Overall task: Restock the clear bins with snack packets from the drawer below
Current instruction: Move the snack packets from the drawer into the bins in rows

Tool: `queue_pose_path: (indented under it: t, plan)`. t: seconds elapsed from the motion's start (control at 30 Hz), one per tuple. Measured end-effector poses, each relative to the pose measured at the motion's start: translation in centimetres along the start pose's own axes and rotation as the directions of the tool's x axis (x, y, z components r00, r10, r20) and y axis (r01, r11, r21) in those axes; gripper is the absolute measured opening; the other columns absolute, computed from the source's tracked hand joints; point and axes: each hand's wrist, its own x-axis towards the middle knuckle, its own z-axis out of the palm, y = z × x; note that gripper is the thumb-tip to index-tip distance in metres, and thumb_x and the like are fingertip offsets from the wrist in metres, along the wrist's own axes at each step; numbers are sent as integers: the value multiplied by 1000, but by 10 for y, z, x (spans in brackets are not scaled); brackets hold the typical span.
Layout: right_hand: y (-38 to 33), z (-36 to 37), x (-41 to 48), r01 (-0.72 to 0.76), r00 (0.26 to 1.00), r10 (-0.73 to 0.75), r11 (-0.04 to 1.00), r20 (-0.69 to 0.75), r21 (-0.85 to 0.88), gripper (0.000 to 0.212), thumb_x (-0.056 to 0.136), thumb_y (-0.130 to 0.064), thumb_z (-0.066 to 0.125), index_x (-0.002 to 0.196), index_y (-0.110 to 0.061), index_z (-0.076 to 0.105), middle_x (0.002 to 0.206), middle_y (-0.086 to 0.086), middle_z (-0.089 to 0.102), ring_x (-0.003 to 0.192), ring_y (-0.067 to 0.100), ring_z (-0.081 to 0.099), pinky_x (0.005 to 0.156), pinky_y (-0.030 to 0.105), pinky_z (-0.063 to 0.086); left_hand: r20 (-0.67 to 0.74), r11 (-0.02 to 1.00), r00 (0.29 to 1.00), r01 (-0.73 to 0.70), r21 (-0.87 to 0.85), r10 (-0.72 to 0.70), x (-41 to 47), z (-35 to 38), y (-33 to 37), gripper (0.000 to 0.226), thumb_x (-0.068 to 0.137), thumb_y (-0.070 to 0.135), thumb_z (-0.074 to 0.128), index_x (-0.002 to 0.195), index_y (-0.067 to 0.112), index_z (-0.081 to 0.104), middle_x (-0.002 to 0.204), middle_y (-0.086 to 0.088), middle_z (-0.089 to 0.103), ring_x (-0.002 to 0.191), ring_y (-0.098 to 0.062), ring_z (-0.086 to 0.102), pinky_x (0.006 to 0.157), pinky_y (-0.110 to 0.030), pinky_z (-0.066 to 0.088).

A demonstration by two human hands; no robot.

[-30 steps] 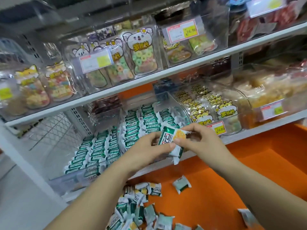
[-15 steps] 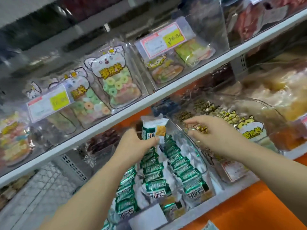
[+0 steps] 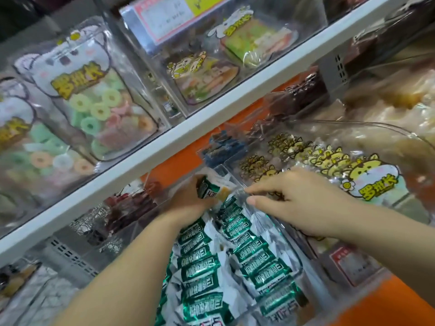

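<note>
A clear bin (image 3: 303,250) on the lower shelf holds rows of green-and-white snack packets (image 3: 202,269) standing on edge. My left hand (image 3: 186,198) grips one more green-and-white packet (image 3: 211,190) at the far end of the rows, deep in the bin under the upper shelf. My right hand (image 3: 299,201) hovers over the bin's right wall, fingers stretched toward the held packet, its fingertips just short of it. The drawer below is out of view.
The white upper shelf edge (image 3: 164,147) runs just above my hands. On it stand bins of ring-candy bags (image 3: 94,100). Right of the green packets sits a clear bin of yellow-cat bags (image 3: 367,175). An orange ledge (image 3: 381,302) lies at the lower right.
My view has moved closer to the bin. My left hand has carried the packet down and back to the far end of the rows. My right hand has moved left toward it.
</note>
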Motion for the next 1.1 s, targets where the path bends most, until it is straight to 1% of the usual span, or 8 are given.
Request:
queue_pose_path:
  t: [0.1,0.23,0.5,0.6,0.67,0.83,0.97,1.1]
  plan:
    - [-1,0,-1,2,1000,-2,1000,1,14,43,89,-59,40,122,-42,61,114,-23,66,89,4,65,85,24,50,24,1000,1000,-9,24,9,5,5,2,63,90,27,63,144,25,31,115,8,57,69,-5,58,47,-7,42]
    - [2,2,-1,-17,1000,16,999,22,27,39,91,-56,43,121,-41,62,54,-38,53,57,-13,54,64,12,44,-3,996,999,-46,71,46,9,5,4,59,91,29,62,143,25,34,121,11,53,85,-9,53,74,-20,46]
    - [0,-1,-1,-22,998,19,998,55,56,38,93,-54,43,125,-40,60,44,-53,31,51,-21,46,52,12,33,-29,975,999,-24,219,31,29,23,4,63,91,26,63,146,23,33,141,-4,36,68,1,37,44,-7,40]
    - [1,0,-1,-11,999,9,999,50,43,41,93,-55,41,127,-39,58,44,-53,30,53,-27,42,50,9,29,-90,982,996,14,188,3,36,25,4,65,83,30,71,139,23,40,139,1,47,83,-5,50,62,-12,45]
    - [2,0,0,-1,999,-1,999,52,46,42,93,-55,41,128,-39,58,43,-53,30,53,-28,41,50,10,27,-130,977,991,40,210,-12,37,23,3,54,80,34,74,126,27,48,131,6,56,96,-12,55,84,-31,52]
    - [4,3,1,17,1000,-18,999,24,49,40,93,-55,43,125,-40,60,44,-52,33,54,-28,41,51,7,29,-31,912,999,32,409,-22,39,30,6,34,97,25,54,131,25,51,122,2,60,73,-5,57,59,-21,50]
    - [4,3,1,24,999,-25,998,34,56,40,94,-54,43,127,-39,59,45,-52,32,55,-27,43,50,5,29,-27,845,998,62,532,-57,44,36,5,40,100,23,47,139,31,45,140,0,47,116,-23,55,102,-48,43]
    - [4,5,2,22,1000,-22,999,-11,48,39,93,-55,43,126,-40,60,44,-32,47,51,-17,48,55,6,32,-35,864,999,50,501,-37,46,28,3,41,94,34,56,134,35,50,138,2,47,118,-22,52,100,-44,45]
